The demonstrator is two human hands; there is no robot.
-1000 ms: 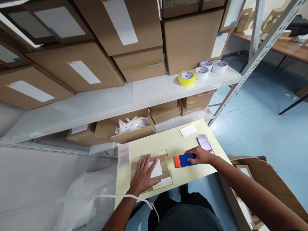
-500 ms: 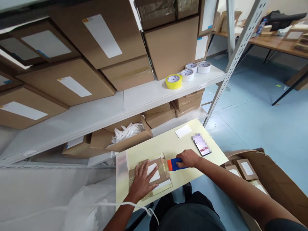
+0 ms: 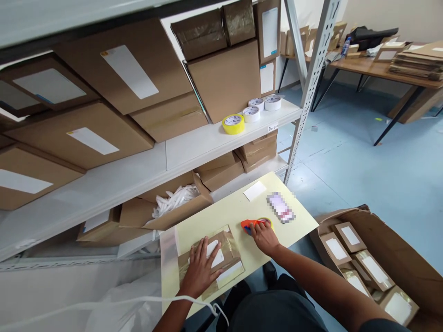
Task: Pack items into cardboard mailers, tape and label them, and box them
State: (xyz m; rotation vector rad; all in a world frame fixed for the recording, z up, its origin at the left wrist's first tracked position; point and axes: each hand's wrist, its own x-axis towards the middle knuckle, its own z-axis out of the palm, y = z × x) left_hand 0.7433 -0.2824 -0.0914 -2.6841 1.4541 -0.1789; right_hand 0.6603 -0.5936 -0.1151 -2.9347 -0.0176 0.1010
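Note:
My left hand (image 3: 200,270) lies flat, fingers spread, on a small brown cardboard box (image 3: 224,251) with white labels and clear tape over it. The box rests near the front of a pale yellow table (image 3: 221,213). My right hand (image 3: 265,237) is just right of the box, its fingers curled on a tape dispenser (image 3: 252,225) with an orange end and a yellow roll showing. The dispenser sits on the tabletop, a short gap from the box.
A phone (image 3: 281,208) and a white card (image 3: 254,190) lie at the table's far right. An open carton (image 3: 408,258) of small labelled boxes stands on the floor to the right. Shelving behind holds cartons, tape rolls (image 3: 233,123) and a box of white pieces (image 3: 175,199).
My right hand has pulled the dispenser back from the box and turned it, so its blue body no longer shows. The view swung right. My left hand stayed on the box.

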